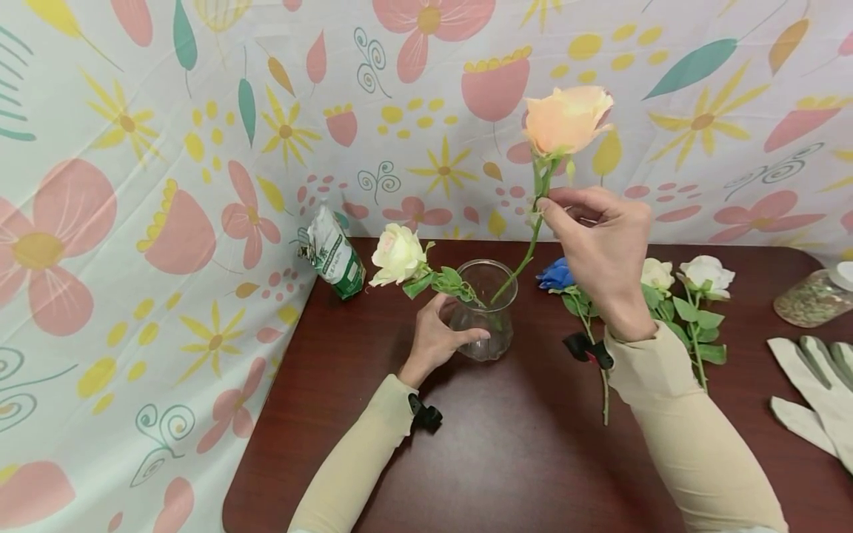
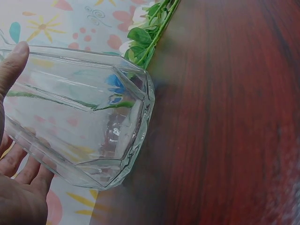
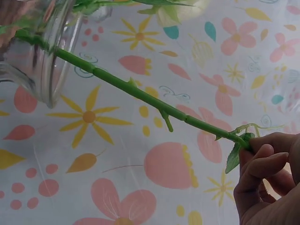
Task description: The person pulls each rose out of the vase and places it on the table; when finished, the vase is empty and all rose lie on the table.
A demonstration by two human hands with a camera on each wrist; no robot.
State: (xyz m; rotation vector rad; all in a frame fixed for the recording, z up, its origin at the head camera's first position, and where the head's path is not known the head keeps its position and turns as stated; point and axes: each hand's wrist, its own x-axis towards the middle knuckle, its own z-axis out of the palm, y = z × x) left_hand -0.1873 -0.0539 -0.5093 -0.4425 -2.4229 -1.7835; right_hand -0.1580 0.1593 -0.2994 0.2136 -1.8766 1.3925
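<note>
A clear glass vase (image 1: 485,337) stands on the table, and my left hand (image 1: 436,337) grips its side, thumb in front. The left wrist view shows the faceted lower part of the vase (image 2: 89,108) with fingers (image 2: 35,171) behind it. My right hand (image 1: 603,248) pinches the green stem of a peach rose (image 1: 566,122) below the bloom. The lower end of that stem (image 3: 140,96) passes through the vase mouth. A pale cream rose (image 1: 398,255) leans out over the vase's left rim, its leaves resting near the edge.
Right of the vase lie a blue rose (image 1: 556,274) and white roses (image 1: 708,277) with leafy stems. Farther right are a jar (image 1: 814,297) with a white lid and pale gloves (image 1: 816,392). A green-and-white packet (image 1: 336,259) stands at the back left, near the patterned cloth (image 1: 266,200).
</note>
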